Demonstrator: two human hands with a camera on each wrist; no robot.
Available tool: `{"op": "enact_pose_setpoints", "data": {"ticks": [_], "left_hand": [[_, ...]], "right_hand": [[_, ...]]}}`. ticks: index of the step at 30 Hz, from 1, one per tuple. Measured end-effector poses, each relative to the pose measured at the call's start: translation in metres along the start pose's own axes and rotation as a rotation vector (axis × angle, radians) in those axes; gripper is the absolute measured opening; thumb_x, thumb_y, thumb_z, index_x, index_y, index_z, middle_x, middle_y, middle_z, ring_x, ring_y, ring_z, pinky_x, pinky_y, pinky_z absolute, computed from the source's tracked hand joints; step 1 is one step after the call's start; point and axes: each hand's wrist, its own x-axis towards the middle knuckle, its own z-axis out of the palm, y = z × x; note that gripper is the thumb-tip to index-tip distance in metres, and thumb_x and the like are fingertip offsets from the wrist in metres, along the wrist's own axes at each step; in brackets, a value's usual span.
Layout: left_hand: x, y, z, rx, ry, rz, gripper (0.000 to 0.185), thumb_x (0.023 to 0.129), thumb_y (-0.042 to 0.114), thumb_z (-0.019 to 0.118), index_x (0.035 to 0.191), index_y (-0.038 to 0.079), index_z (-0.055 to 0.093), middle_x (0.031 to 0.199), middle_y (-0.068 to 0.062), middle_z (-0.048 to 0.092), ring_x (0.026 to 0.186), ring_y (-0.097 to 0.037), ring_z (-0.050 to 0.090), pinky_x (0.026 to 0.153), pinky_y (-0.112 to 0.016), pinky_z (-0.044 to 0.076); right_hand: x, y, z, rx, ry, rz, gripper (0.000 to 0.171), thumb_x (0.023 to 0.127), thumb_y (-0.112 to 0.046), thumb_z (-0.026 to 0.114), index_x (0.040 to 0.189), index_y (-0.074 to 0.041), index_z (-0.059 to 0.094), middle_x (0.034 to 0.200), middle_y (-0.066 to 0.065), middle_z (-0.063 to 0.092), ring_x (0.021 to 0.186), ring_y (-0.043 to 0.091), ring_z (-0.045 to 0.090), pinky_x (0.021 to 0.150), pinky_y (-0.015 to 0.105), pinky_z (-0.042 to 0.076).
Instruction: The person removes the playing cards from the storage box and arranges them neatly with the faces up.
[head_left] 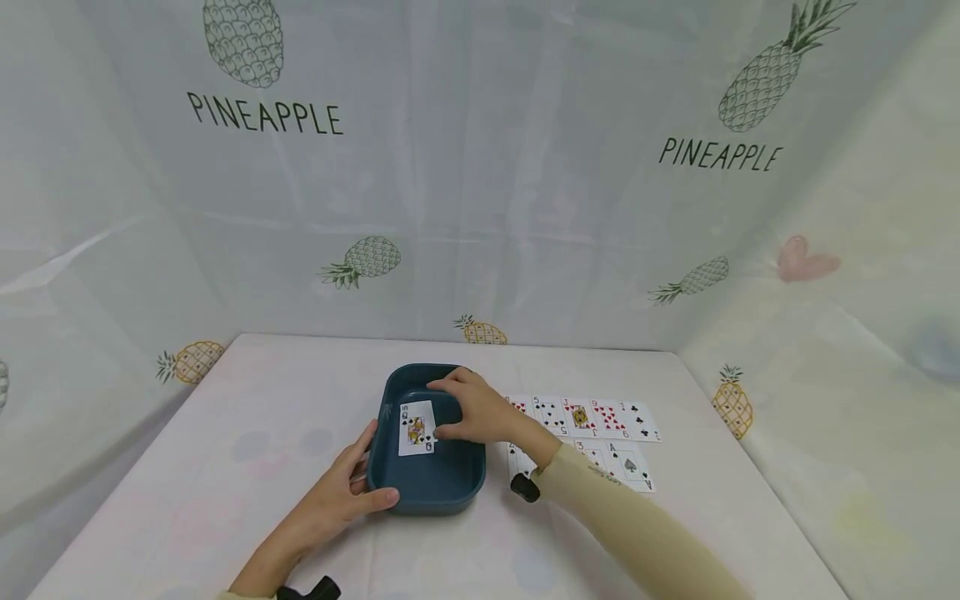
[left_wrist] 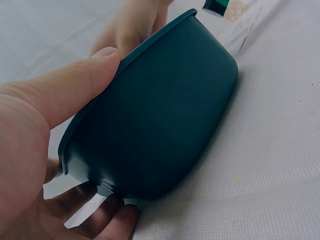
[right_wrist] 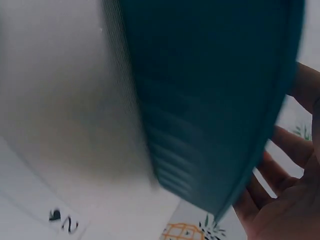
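A dark teal plastic tray (head_left: 427,492) with raised walls stands on the table. My left hand (head_left: 341,492) grips its left side, thumb on the near rim and fingers along the outer wall; the left wrist view shows this thumb (left_wrist: 95,75) at the rim. Inside the tray is a playing card (head_left: 407,437), seemingly a queen of spades, face up. My right hand (head_left: 483,408) reaches over the right wall, fingers apart. Its thumb tip is at the card's right edge; whether it touches is unclear. In the right wrist view, the right fingers (right_wrist: 290,145) extend past the rim.
Two rows of face-up playing cards (head_left: 609,419) lie right of the tray, partly hidden by my right forearm. The white-covered table (head_left: 225,467) backs onto a pineapple-print curtain (head_left: 510,183).
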Motion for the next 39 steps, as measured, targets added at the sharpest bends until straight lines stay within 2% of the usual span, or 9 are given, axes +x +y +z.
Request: {"op": "enact_pose_setpoints", "data": {"ticks": [9,16,25,39], "left_hand": [[-0.002,-0.002,0.000,-0.041,-0.028,0.012,0.108,0.094,0.022,0.084,0.173,0.029,0.011,0.169,-0.027,0.020,0.142,-0.040,0.055,0.101,-0.036,0.058],[-0.003,-0.004,-0.002,-0.031,-0.035,0.025,0.106,0.096,0.023,0.083,0.173,0.030,0.009,0.169,-0.027,0.018,0.143,-0.041,0.053,0.100,-0.033,0.058],[-0.003,-0.003,-0.002,-0.063,-0.052,0.023,0.107,0.096,0.019,0.082,0.173,0.029,0.009,0.168,-0.028,0.019,0.143,-0.041,0.053,0.099,-0.031,0.058],[-0.001,-0.001,-0.001,-0.003,-0.012,0.000,0.109,0.092,0.024,0.086,0.172,0.029,0.012,0.167,-0.028,0.025,0.140,-0.040,0.056,0.101,-0.035,0.058]], "right_hand": [[0.020,-0.010,0.022,-0.062,-0.065,0.015,0.076,0.090,-0.043,0.086,0.154,-0.014,0.057,0.141,0.009,0.059,0.124,0.022,0.056,0.107,0.041,0.052],[0.027,-0.011,0.033,-0.200,-0.099,0.059,0.086,0.085,-0.061,0.084,0.156,-0.022,0.055,0.144,0.002,0.059,0.124,0.019,0.057,0.104,0.041,0.049],[0.027,-0.017,0.041,-0.351,-0.164,0.108,0.091,0.082,-0.069,0.082,0.157,-0.025,0.054,0.149,-0.001,0.059,0.132,0.021,0.057,0.110,0.043,0.047],[0.027,-0.017,0.041,-0.352,-0.157,0.120,0.086,0.083,-0.064,0.084,0.155,-0.026,0.057,0.148,0.000,0.060,0.130,0.022,0.058,0.109,0.044,0.048]]}}
